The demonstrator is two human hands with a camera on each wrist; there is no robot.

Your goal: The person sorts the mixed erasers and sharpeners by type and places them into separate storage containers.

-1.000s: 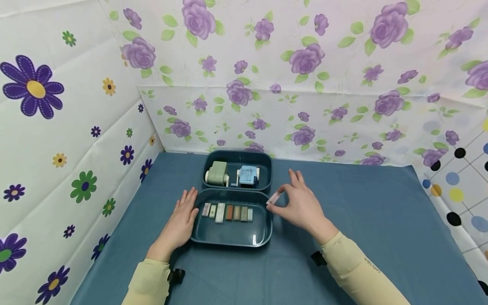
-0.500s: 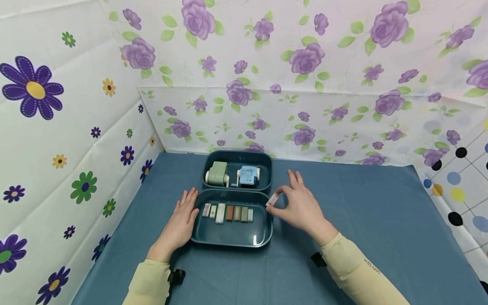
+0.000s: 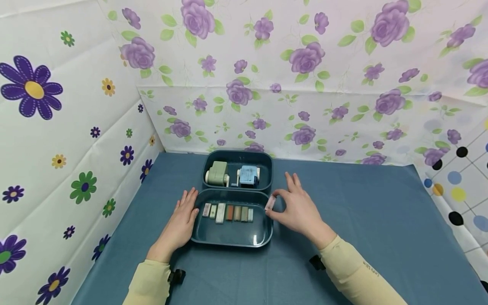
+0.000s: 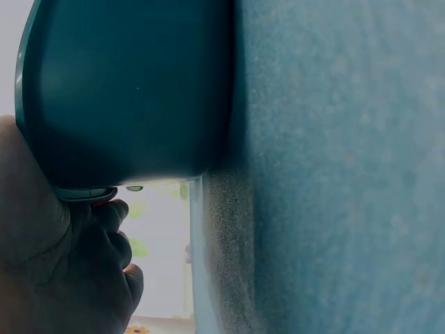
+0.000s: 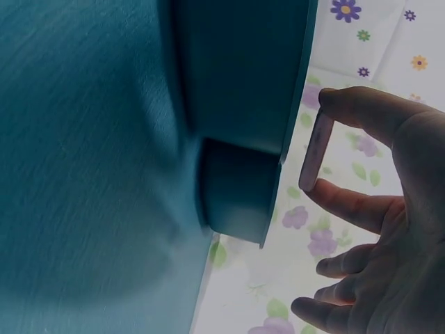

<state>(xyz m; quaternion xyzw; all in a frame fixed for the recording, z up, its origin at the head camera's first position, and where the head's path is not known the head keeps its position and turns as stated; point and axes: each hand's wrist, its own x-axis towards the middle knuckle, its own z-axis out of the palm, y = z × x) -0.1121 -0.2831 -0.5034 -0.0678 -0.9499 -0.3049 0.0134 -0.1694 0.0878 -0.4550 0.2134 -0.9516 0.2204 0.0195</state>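
My right hand pinches a small pale pink eraser between thumb and index finger, over the right rim of the near tray. In the right wrist view the eraser stands on edge between the two fingertips, the other fingers spread away from it. My left hand rests along the left wall of that dark teal tray, fingers extended. Inside the tray a row of several small blocks lies side by side, among them a white one and a rust-red one.
Behind the near tray stands a second teal tray. It holds a green crank pencil sharpener and a blue one. A blue cloth covers the table; flowered sheets hang at the back and left.
The right hand has shifted slightly left with the eraser, which is now more upright and closer over the tray's right rim. The left hand stays in place.
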